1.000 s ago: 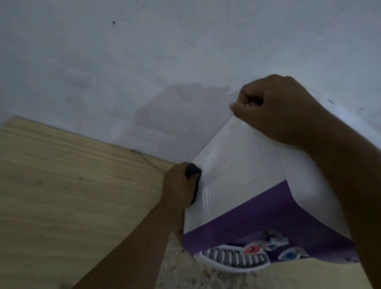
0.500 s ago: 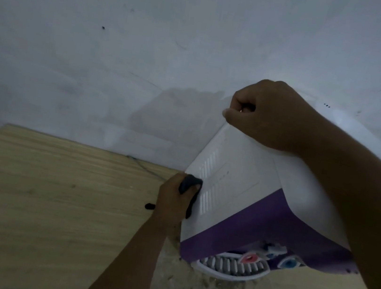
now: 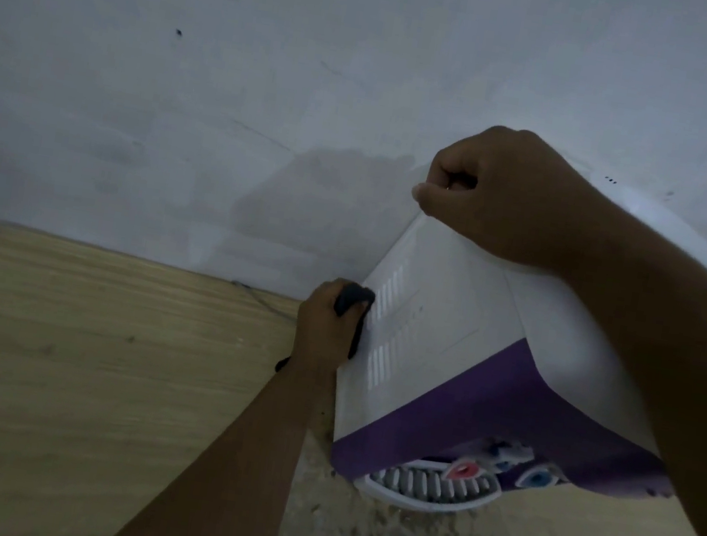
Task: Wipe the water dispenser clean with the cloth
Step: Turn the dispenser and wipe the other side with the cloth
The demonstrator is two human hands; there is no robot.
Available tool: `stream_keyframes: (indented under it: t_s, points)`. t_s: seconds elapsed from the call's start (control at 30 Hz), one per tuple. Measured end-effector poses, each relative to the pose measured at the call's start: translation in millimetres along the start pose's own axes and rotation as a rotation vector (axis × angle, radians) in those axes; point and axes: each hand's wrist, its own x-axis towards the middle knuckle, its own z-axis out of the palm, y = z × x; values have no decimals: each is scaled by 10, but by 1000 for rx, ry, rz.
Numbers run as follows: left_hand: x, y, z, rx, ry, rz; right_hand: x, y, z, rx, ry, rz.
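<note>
The water dispenser (image 3: 448, 328), right of centre, is rigid, smooth plastic, probably slippery. The right hand (image 3: 504, 198) grips its upper corner, a sound bracing point. The left hand (image 3: 326, 332) holds the soft, bunched cloth (image 3: 351, 302) against its vented side.

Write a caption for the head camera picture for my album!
Left hand presses a dark cloth against the white side of the water dispenser; right hand grips its top.
</note>
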Motion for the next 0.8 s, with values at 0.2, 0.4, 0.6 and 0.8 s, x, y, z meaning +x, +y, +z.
stream_keyframes:
  t_s: [0.2, 0.4, 0.6, 0.8]
  points:
    - [-35, 109, 2, -69, -15, -41, -1, -3, -3, 21, -8, 9]
    - [-259, 111, -235, 19, -226, -56, -8, -27, 4, 5, -17, 1]
    - [-74, 110, -157, 77, -129, -70, -12, -24, -14, 16, -16, 7]
    - [-18, 44, -56, 77, -64, 55, -4, -17, -20, 24, -12, 12]
